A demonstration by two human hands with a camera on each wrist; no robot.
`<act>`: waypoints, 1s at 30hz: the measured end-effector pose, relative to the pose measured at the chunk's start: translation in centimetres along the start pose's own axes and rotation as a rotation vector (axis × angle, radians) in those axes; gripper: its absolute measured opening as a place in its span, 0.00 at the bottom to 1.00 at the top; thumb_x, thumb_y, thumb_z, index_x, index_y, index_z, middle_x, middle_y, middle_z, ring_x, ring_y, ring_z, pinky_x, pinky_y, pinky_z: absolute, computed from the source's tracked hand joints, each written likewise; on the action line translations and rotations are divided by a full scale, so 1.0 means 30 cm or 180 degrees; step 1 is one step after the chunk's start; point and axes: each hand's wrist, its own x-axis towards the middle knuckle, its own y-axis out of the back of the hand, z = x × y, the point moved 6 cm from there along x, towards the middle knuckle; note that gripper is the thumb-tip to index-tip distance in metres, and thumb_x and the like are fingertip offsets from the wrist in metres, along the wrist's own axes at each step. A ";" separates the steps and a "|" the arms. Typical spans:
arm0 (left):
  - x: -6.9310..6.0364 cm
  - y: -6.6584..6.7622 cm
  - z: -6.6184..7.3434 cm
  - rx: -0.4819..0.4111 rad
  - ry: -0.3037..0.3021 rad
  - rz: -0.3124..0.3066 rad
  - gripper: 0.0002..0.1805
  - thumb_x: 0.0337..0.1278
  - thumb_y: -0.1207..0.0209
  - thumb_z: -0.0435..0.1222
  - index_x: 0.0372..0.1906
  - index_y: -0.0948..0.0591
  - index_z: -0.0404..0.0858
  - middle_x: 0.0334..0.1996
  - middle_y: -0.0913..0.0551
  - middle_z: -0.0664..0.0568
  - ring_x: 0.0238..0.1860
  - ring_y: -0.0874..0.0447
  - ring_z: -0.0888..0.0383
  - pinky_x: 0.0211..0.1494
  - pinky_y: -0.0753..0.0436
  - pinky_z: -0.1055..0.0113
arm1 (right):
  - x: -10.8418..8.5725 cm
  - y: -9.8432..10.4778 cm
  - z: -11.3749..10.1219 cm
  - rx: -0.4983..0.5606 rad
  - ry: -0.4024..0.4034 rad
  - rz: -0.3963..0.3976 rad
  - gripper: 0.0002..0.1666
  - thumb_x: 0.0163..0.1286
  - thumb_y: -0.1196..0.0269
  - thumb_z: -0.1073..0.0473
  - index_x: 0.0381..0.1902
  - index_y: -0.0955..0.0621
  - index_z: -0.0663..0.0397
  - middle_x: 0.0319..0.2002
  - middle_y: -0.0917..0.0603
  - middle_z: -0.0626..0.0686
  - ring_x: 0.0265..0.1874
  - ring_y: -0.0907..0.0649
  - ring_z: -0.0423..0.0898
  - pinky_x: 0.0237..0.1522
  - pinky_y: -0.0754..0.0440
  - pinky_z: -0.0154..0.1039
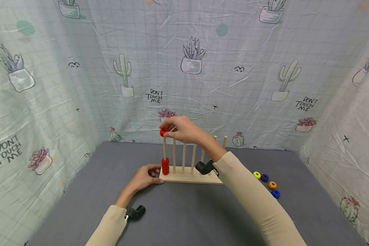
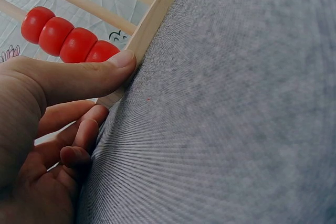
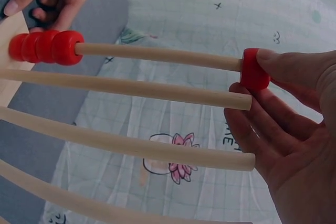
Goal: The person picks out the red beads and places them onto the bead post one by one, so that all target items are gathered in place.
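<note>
A wooden base [image 1: 184, 177] with several upright pegs stands on the table. Several red beads [image 1: 165, 166] [image 2: 74, 44] [image 3: 46, 47] are stacked at the foot of its leftmost peg. My right hand [image 1: 184, 130] [image 3: 299, 124] pinches another red bead [image 1: 163, 132] [image 3: 255, 69] at the top of that same peg, between thumb and fingers. At the base's left end, my left hand [image 1: 146, 177] [image 2: 58, 108] grips the edge, thumb on the front side and fingers behind.
Right of the rack, on the grey table [image 1: 184, 212], lie a yellow bead [image 1: 257, 175], a purple bead [image 1: 264, 178], an orange bead [image 1: 272, 185] and a blue bead [image 1: 275, 194]. Behind the table hangs a cactus-print cloth [image 1: 215, 85].
</note>
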 end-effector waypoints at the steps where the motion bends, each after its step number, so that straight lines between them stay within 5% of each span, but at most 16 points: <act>1: 0.000 0.000 0.000 -0.0007 0.0000 -0.0002 0.37 0.42 0.19 0.39 0.62 0.17 0.36 0.42 0.15 0.52 0.39 0.22 0.57 0.44 0.24 0.63 | 0.000 0.000 0.001 0.0000 -0.0010 -0.0005 0.19 0.74 0.34 0.60 0.61 0.17 0.57 0.51 0.13 0.54 0.52 0.13 0.47 0.55 0.16 0.34; 30: 0.000 -0.002 -0.003 0.0011 -0.0016 -0.0038 0.36 0.43 0.19 0.39 0.62 0.17 0.35 0.42 0.15 0.52 0.39 0.22 0.58 0.44 0.24 0.63 | 0.008 -0.009 0.011 -0.0026 0.0028 -0.0046 0.20 0.75 0.35 0.61 0.62 0.18 0.56 0.53 0.13 0.55 0.53 0.13 0.48 0.56 0.17 0.35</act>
